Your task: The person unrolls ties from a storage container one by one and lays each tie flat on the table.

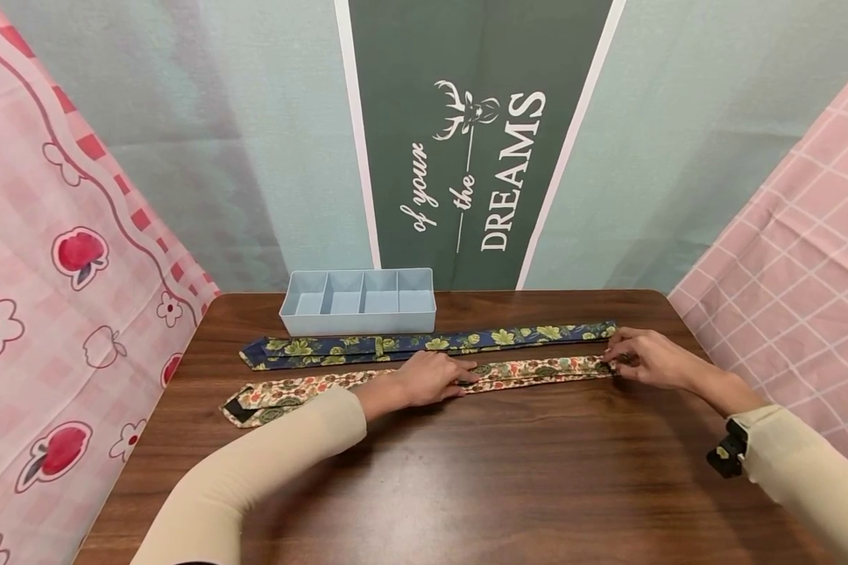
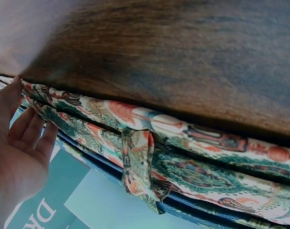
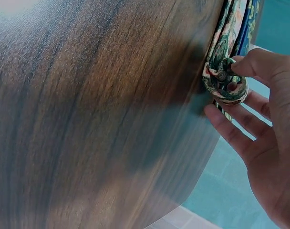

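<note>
A cream necktie (image 1: 530, 373) with a green and orange paisley pattern lies lengthwise across the table, folded so its two layers run together. My left hand (image 1: 429, 377) rests on its middle, thumb at the near edge and the extended fingers along the far side. At the right end my right hand (image 1: 648, 359) pinches the tie, where a small coiled roll (image 3: 225, 88) shows between thumb and fingers. The keeper loop (image 2: 139, 162) of this tie appears in the left wrist view. Behind it lies a navy necktie (image 1: 438, 344) with yellow-green flowers, also folded lengthwise.
A pale blue tray (image 1: 359, 323) with several compartments stands at the back left, just behind the navy tie. The brown wooden table (image 1: 466, 486) meets a printed curtain (image 1: 459, 267) at the back and pink cloths at both sides.
</note>
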A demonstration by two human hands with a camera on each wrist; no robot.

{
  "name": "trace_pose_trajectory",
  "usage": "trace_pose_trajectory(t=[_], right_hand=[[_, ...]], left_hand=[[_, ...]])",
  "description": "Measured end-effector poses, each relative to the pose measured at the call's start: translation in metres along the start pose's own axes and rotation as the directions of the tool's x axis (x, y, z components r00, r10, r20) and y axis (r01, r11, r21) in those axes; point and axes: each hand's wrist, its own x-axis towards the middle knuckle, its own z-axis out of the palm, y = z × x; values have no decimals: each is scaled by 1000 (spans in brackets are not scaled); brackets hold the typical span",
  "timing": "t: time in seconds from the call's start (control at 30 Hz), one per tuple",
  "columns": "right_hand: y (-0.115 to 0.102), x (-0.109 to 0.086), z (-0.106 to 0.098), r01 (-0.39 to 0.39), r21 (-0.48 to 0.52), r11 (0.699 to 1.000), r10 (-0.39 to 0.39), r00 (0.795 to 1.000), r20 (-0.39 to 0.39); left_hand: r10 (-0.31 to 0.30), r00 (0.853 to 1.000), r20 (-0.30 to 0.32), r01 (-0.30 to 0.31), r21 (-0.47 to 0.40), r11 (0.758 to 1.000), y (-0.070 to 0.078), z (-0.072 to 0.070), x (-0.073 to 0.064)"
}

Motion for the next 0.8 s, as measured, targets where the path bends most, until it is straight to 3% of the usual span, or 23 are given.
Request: trace_pose_trajectory(t=[0.43,0.8], right_hand=[[3,-3,-5,-53,-47,997,52,998,-24],[10,-19,-7,-135,-106,985,133,991,-32]], left_hand=[[3,1000,-7,-3,1,1000,-2,-1,-2],[22,999,-35,-22,7,1000,-6,2,-12]])
